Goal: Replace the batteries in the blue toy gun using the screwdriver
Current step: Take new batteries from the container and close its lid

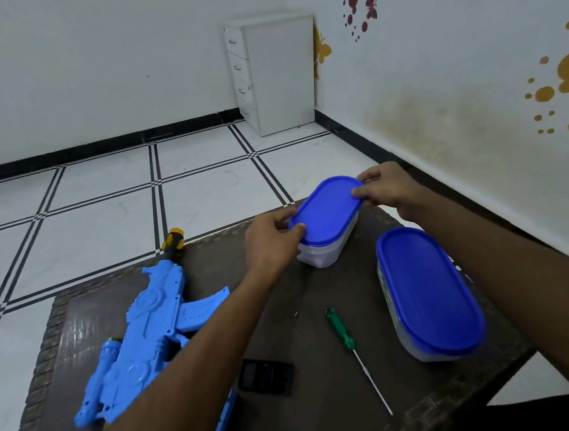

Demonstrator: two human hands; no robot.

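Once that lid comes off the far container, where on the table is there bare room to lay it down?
Bare top lies between the toy gun and the screwdriver, though the left forearm crosses it. A smaller patch lies between the screwdriver and the near container. The near left is crowded by the gun and the black cover. Both hands, left hand and right hand, grip the far container's lid.

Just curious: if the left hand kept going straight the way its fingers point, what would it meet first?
The left hand already grips the far container's blue lid; pushing on, it would probably reach the right hand at the other end.

blue toy gun [149,333], green-handled screwdriver [341,330], blue lids [327,210]
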